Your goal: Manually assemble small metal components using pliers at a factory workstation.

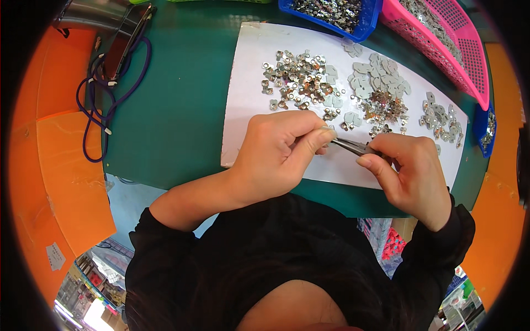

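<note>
My right hand is closed round a pair of long-nosed pliers, whose jaws point left. Their tips meet the fingertips of my left hand, which is pinched on a small piece mostly hidden by thumb and finger. Beneath both hands lies a white board. On it, beyond my left hand, is a heap of small shiny metal fittings. Flat grey pieces are piled farther right, with small metal clips just nearer. Grey pieces with metal fittings lie near the right edge.
A blue tray of small metal parts and a pink basket stand at the back. At the right edge sits a smaller blue tray. A dark device with a purple cord lies on the green table.
</note>
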The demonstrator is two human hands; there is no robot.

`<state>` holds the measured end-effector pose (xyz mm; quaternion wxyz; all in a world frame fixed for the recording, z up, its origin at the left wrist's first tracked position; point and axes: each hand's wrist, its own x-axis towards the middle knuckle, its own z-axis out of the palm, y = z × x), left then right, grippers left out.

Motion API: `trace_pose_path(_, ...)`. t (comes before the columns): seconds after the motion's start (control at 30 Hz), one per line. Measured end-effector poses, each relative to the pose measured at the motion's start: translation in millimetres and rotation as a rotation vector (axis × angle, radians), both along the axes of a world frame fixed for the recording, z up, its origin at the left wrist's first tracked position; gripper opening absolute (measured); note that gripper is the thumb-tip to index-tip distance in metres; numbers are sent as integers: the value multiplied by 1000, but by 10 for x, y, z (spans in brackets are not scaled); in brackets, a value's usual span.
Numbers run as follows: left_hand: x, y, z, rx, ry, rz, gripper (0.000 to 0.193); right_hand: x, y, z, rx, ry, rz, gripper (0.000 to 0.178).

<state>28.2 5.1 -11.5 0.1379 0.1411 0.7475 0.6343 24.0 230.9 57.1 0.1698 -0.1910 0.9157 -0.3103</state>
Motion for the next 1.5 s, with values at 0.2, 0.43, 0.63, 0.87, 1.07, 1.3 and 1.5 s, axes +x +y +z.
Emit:
trace_pose_path(0.2,-37,41,-57,223,-15,105,11,23,-3,-111,191,361,80,23)
trace_pose_path(0.43,-97,-42,45,98,157,4,12,-2,135,-113,306,782,112,29)
trace_pose_path(0.63,-137,0,5,-106,819,24,35,167,-47,-241,-665,-348,-404,27)
trace_pose_path(0.87,-129,29,-75,-179,923,26,45,170,-197,-354,-848,-384,-474,15)
trace_pose_path(1.07,-43,53,-73,267,168,-45,36,151,-178,-374,-715,-157,-468,10)
trace_pose_path(1.3,-76,-13,-64,537,-378,-63,25,114,-228,-397,-554,-31,-337,11)
trace_pose_path(1.5,-44,24,-20,506,-343,57,26,58,-213,-431,-563,268,-260,18)
